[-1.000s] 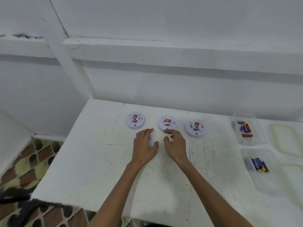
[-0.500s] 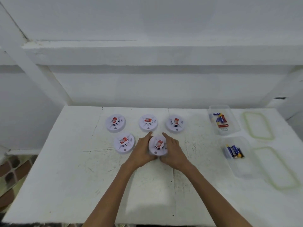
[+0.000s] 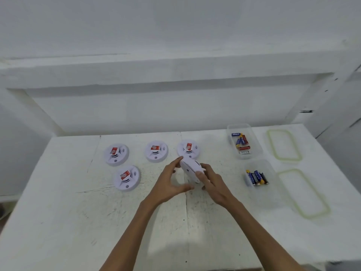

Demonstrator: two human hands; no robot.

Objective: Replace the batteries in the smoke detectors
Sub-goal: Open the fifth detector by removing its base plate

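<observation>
over the table (image 3: 78, 222) — its bare middle, clear of edges — left hand (image 3: 168, 182) and right hand (image 3: 213, 184) clasp a tilted detector (image 3: 192, 169).

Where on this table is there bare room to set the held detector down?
Bare: the table's near-left area, in front of the front-left detector; also the strip between back-right detector and battery containers. Crowded: back detector row; containers and lids on the right.
</observation>
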